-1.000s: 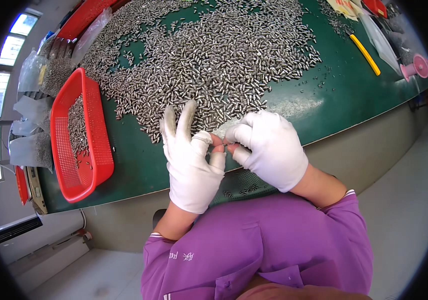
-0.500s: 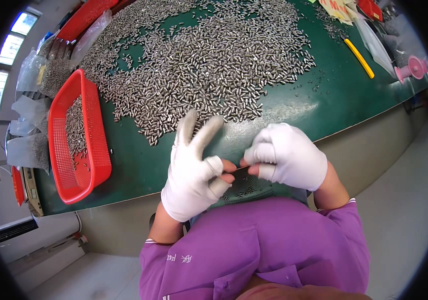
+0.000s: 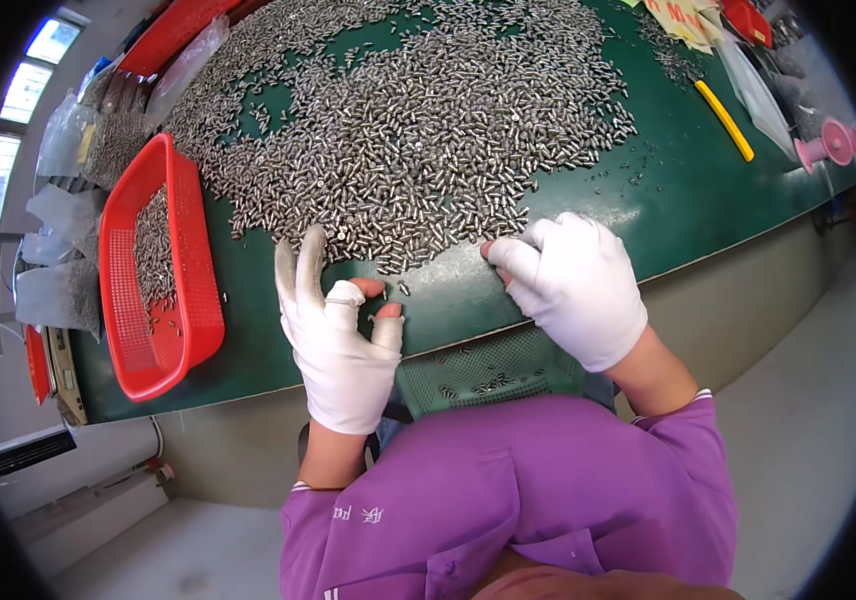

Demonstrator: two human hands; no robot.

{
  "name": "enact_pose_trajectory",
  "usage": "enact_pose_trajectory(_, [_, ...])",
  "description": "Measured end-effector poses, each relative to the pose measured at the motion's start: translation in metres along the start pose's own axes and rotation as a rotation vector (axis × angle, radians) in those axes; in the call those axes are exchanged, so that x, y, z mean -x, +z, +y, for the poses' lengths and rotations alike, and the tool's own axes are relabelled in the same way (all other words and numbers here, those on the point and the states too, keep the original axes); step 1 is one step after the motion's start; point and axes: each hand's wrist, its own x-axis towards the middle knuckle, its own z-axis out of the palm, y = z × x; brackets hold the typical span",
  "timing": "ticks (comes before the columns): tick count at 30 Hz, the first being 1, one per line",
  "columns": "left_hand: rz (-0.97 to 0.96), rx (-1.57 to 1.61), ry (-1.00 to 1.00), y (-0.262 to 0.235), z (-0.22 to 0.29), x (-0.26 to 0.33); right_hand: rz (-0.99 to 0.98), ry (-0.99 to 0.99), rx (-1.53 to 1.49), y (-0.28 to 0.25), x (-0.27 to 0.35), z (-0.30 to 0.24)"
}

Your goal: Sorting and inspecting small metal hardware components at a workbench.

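Your left hand [image 3: 340, 335] and right hand [image 3: 578, 285] both wear white fabric gloves ending at the wrist; the left glove's thumb and forefinger tips are cut away. Your forearms are bare below short purple sleeves with white-striped cuffs, and small white lettering marks the purple shirt.

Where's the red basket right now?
In the head view the red basket sits on the green table at the person's left, just left of the left hand and beside the big pile of small metal parts.
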Motion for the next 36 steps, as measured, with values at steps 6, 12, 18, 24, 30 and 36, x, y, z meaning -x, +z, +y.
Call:
enact_pose_trajectory(6, [-0.03,-0.011,0.049,0.009,0.003,-0.005,0.02,0.04,-0.018,-0.009,0.019,0.009])
enact_pose_trajectory(12, [0.003,-0.014,0.082,0.01,0.001,-0.003,0.09,0.286,0.104,-0.019,0.029,0.036])
enact_pose_trajectory(18, [-0.028,-0.061,0.094,0.009,0.004,-0.007,0.239,0.247,-0.099,-0.013,0.015,0.029])
enact_pose_trajectory(24, [-0.049,-0.033,0.116,0.01,0.004,-0.007,0.106,0.174,-0.118,-0.006,-0.003,0.01])
enact_pose_trajectory(30, [-0.088,0.127,0.24,0.017,0.019,-0.013,0.048,0.169,-0.139,-0.006,-0.003,0.008])
enact_pose_trajectory(36, [-0.195,0.143,0.268,0.02,0.025,-0.02,0.002,0.191,-0.144,-0.002,-0.005,0.007])
